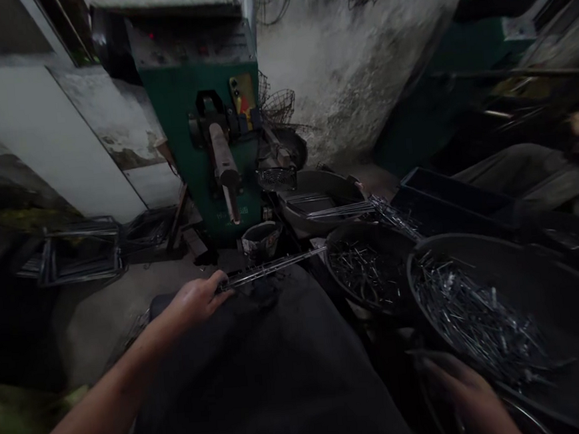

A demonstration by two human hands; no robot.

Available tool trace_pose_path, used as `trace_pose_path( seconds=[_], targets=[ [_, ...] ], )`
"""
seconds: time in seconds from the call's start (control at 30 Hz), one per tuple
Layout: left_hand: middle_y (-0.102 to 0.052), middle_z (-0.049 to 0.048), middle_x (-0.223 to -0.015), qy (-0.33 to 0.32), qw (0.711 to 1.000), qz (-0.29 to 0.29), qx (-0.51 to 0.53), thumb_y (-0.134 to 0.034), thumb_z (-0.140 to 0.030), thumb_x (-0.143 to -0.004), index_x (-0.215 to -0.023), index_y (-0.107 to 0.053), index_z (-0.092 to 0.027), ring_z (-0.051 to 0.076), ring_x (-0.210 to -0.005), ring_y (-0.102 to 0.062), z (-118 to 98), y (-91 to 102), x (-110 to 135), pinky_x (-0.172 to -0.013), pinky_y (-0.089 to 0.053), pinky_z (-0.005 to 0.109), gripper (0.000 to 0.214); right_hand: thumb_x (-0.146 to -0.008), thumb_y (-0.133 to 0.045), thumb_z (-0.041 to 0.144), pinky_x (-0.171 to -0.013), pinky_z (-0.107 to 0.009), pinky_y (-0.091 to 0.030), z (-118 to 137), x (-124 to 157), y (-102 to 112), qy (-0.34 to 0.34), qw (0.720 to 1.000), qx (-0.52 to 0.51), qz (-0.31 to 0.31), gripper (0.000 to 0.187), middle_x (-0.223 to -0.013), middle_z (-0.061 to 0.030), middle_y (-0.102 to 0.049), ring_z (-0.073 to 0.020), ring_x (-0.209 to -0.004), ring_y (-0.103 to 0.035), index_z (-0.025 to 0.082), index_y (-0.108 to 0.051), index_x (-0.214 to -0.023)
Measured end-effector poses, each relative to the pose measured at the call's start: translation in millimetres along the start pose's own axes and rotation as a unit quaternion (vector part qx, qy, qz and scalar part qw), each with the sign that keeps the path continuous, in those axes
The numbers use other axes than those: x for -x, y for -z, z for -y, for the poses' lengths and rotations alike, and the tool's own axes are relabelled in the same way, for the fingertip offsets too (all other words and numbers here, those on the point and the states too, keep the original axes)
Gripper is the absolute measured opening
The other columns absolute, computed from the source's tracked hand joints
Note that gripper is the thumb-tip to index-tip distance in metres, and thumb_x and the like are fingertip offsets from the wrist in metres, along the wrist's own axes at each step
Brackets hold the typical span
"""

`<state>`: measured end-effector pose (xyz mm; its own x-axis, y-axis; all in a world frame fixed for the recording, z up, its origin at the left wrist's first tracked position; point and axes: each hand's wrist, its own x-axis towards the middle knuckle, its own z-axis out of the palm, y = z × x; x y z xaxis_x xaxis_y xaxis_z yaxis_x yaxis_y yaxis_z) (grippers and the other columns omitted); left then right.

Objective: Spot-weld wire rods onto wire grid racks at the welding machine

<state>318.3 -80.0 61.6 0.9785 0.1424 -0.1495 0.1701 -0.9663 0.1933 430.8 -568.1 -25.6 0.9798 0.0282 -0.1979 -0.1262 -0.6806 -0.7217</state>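
Observation:
My left hand is closed on one end of a metal wire frame, a thin, long piece seen edge-on. It reaches over the dark cloth on my lap toward the right. At the lower right, my right hand is blurred by motion and its fingers do not show clearly. It is at the rim of a dark container, left of a large black basin full of short metal wire pieces. Whether it holds anything I cannot tell.
Ahead stands a green machine with a protruding metal arm and a phone on its front. A smaller basin holds loose wire parts; behind it another basin carries wire frames. Stacked wire frames lie left. A person's leg shows right.

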Motion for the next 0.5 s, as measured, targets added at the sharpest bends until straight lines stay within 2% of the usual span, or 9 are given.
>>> trace_pose_path(
  seconds=[0.03, 0.13, 0.23, 0.3, 0.37, 0.43, 0.5],
  targets=[
    [-0.061, 0.0025, -0.066, -0.002, 1.000, -0.003, -0.002, -0.038, -0.044, -0.090, -0.105, -0.049, -0.019, 0.022, -0.069, -0.063, 0.3, -1.8, -1.2, -0.055, -0.031, 0.026, 0.031, -0.063, -0.056, 0.055, -0.060, -0.036, -0.052, 27.5, -2.9, -13.2, 0.014, 0.998, -0.045, 0.033, 0.031, -0.075, -0.0113, -0.069, -0.0251, -0.066, -0.065, 0.026, -0.064, -0.071],
    [-0.061, 0.0019, -0.065, -0.005, 1.000, -0.017, -0.002, -0.039, -0.044, -0.090, -0.104, -0.051, -0.020, 0.021, -0.068, -0.063, 3.2, -6.1, -2.8, -0.054, -0.031, 0.026, 0.030, -0.064, -0.057, 0.054, -0.053, -0.033, -0.049, 101.0, -14.9, -55.5, 0.079, 0.987, -0.116, 0.078, 0.037, -0.067, -0.0063, -0.066, -0.0204, -0.055, -0.059, 0.021, -0.058, -0.080],
    [-0.062, 0.0013, -0.064, -0.006, 1.000, -0.023, 0.001, -0.038, -0.045, -0.090, -0.103, -0.052, -0.022, 0.021, -0.067, -0.064, 9.0, -8.1, 0.1, -0.054, -0.031, 0.025, 0.030, -0.070, -0.053, 0.049, -0.052, -0.029, -0.047, 147.2, -25.6, -95.6, 0.156, 0.971, -0.129, 0.126, 0.040, -0.071, -0.0037, -0.066, -0.0169, -0.054, -0.057, 0.019, -0.056, -0.095],
    [-0.063, 0.0019, -0.065, 0.001, 1.000, -0.024, 0.007, -0.037, -0.044, -0.090, -0.102, -0.053, -0.022, 0.021, -0.066, -0.064, 14.7, -7.9, 3.6, -0.054, -0.031, 0.026, 0.031, -0.074, -0.049, 0.048, -0.055, -0.029, -0.047, 160.9, -29.2, -117.1, 0.201, 0.963, -0.119, 0.138, 0.034, -0.072, -0.0041, -0.066, -0.0171, -0.058, -0.058, 0.019, -0.058, -0.091],
    [-0.064, 0.0029, -0.067, 0.009, 0.999, -0.031, 0.019, -0.037, -0.043, -0.090, -0.103, -0.054, -0.021, 0.021, -0.067, -0.064, 21.3, -6.0, 7.0, -0.054, -0.032, 0.026, 0.030, -0.078, -0.047, 0.046, -0.066, -0.032, -0.048, 164.0, -30.7, -131.3, 0.250, 0.958, -0.079, 0.113, 0.031, -0.079, -0.0064, -0.067, -0.0204, -0.072, -0.061, 0.019, -0.061, -0.085],
    [-0.064, 0.0033, -0.068, 0.022, 0.999, -0.037, 0.027, -0.038, -0.042, -0.090, -0.104, -0.054, -0.021, 0.021, -0.066, -0.064, 28.2, -2.4, 9.2, -0.054, -0.032, 0.026, 0.030, -0.079, -0.047, 0.043, -0.080, -0.037, -0.046, 161.9, -31.6, -136.7, 0.299, 0.951, -0.014, 0.077, 0.029, -0.089, -0.0082, -0.068, -0.0245, -0.086, -0.060, 0.019, -0.064, -0.084],
    [-0.064, 0.0033, -0.067, 0.042, 0.998, -0.031, 0.023, -0.040, -0.041, -0.089, -0.104, -0.055, -0.021, 0.021, -0.065, -0.064, 34.6, 2.3, 9.9, -0.052, -0.031, 0.026, 0.030, -0.079, -0.047, 0.039, -0.084, -0.041, -0.042, 161.3, -33.3, -134.3, 0.331, 0.940, 0.052, 0.061, 0.027, -0.090, -0.0091, -0.068, -0.0266, -0.089, -0.059, 0.020, -0.066, -0.081]
  ],
)
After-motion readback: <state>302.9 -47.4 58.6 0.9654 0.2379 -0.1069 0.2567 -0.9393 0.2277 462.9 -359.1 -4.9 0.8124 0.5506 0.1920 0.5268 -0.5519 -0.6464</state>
